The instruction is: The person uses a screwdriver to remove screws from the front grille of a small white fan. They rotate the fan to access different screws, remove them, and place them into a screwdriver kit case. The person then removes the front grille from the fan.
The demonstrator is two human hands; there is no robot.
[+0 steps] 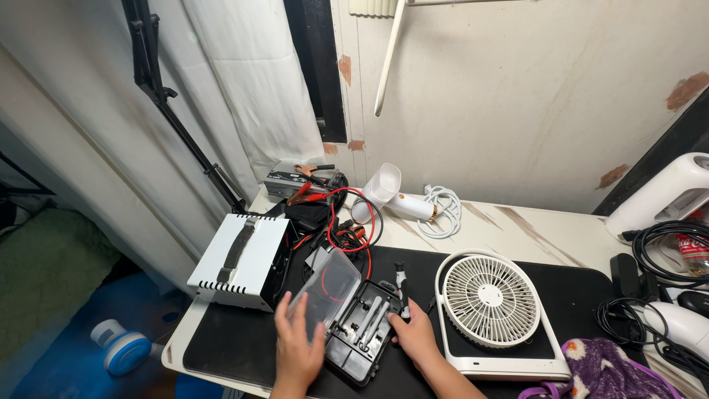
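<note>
While the open black plastic tool case lies on the dark desk mat with its long axis running from about ten o'clock to four o'clock, the left hand rests with loosely spread fingers on the clear hinged lid at the case's ten o'clock side. The right hand sits at the case's three o'clock edge, fingers curled on the rim beside a slim black driver handle, though whether they pinch it I cannot tell. Just past that hand, at three o'clock, stands the white round desk fan.
</note>
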